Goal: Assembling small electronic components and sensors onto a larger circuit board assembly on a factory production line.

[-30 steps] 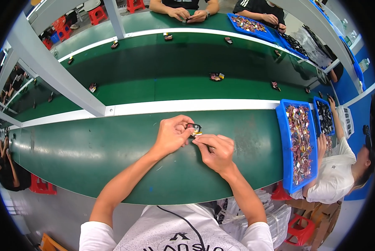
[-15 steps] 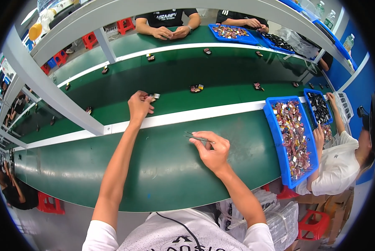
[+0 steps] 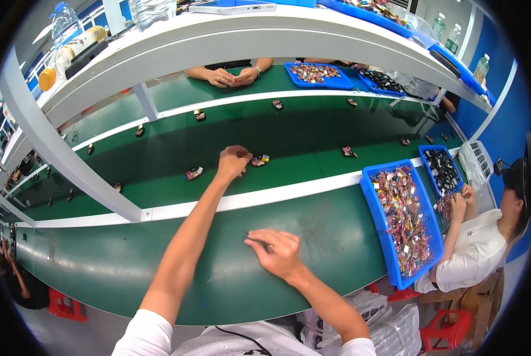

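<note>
My left hand [image 3: 234,161] reaches over the dark green strip beyond the white rail. Its curled fingers close at the left edge of a small electronic assembly [image 3: 260,160], black with reddish and yellow-white parts. To the left of that hand lies a similar assembly [image 3: 194,172], untouched. My right hand [image 3: 277,250] hovers over the near green tabletop, closed around dark tweezers [image 3: 249,235]. The thin tips point left, with nothing between them that I can make out; the palm hides the rest.
A blue tray [image 3: 436,246] of many small wired parts stands at the right, a smaller blue tray [image 3: 423,153] behind it. A co-worker [image 3: 476,237] sits there. White rail [image 3: 289,193] and slanting post [image 3: 69,142] border the strip. Another person's hands [image 3: 233,77] are across.
My left hand has let go of the left assembly and moved right to another one. My right hand with the tweezers has shifted left. The view has tilted upward.
</note>
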A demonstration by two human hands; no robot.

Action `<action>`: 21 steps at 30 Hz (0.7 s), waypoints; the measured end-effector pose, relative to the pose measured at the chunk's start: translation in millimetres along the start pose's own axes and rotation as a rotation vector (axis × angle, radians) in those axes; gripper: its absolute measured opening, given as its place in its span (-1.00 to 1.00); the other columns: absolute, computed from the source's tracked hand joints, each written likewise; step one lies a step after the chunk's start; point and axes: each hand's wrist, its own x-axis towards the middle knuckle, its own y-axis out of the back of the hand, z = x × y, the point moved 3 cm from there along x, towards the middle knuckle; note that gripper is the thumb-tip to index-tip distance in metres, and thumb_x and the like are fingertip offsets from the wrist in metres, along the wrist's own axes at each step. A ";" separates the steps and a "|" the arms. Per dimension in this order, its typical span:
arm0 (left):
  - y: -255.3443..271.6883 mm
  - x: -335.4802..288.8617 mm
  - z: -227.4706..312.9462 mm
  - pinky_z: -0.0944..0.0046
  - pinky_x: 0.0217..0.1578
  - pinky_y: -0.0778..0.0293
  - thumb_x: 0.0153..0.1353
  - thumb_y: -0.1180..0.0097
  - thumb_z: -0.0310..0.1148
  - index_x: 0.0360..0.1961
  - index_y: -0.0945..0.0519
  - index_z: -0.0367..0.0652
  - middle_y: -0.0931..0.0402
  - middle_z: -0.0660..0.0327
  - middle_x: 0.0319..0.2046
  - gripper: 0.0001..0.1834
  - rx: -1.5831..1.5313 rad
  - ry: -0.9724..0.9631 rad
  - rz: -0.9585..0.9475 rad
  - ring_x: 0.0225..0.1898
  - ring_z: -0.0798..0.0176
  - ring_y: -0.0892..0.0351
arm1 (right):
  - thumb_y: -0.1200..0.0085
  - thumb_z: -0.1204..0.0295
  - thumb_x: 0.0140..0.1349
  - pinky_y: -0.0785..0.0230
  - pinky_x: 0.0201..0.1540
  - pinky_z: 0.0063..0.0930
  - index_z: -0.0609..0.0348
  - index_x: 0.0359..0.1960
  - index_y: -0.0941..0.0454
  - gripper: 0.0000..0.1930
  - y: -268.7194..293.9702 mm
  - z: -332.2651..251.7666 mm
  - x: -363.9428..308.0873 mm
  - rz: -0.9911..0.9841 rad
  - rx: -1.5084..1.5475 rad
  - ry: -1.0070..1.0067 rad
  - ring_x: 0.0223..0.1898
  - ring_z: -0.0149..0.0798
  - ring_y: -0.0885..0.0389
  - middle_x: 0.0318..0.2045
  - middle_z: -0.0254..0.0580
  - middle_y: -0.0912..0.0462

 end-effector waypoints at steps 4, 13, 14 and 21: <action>-6.8 16.2 -15.3 0.29 -0.64 -0.48 0.17 -0.36 -0.32 -0.30 -0.71 -0.33 -0.67 0.19 -0.51 -0.75 0.239 -0.034 0.059 -0.62 0.37 -0.58 | -0.43 0.52 0.03 -0.41 -0.55 -0.50 0.11 -0.41 -0.71 -0.88 -6.8 -2.8 1.1 -0.019 0.043 0.000 -0.57 -0.28 -0.68 -0.41 -0.28 -0.78; 4.8 -26.5 7.9 0.28 -0.62 -0.50 0.20 -0.34 -0.38 -0.32 -0.57 -0.40 -0.69 0.04 -0.54 -0.73 -0.067 -0.010 -0.005 -0.66 0.24 -0.66 | -0.46 0.52 0.02 -0.35 -0.57 -0.53 0.16 -0.51 -0.68 -0.86 3.5 -0.1 -1.3 -0.067 0.095 -0.218 -0.57 -0.35 -0.68 -0.38 -0.27 -0.79; 11.5 -38.5 11.6 0.38 -0.77 -0.34 0.27 -0.26 -0.43 -0.27 -0.53 -0.39 -0.68 0.08 -0.51 -0.79 -0.111 -0.002 -0.053 -0.71 0.33 -0.58 | -0.47 0.53 0.02 -0.33 -0.57 -0.54 0.20 -0.55 -0.66 -0.83 2.5 2.5 -2.0 -0.068 0.115 -0.302 -0.57 -0.38 -0.68 -0.36 -0.24 -0.80; 32.4 -129.2 4.9 0.46 -0.72 -0.33 0.32 -0.26 -0.43 -0.17 -0.60 -0.44 -0.66 0.14 -0.45 -0.77 -0.397 0.117 -0.230 -0.63 0.41 -0.59 | -0.43 0.58 0.13 -0.04 -0.60 -0.70 0.32 -0.35 -0.70 -0.87 9.9 24.9 1.9 0.105 0.443 -0.652 -0.67 -0.72 -0.24 -0.52 -0.41 -0.65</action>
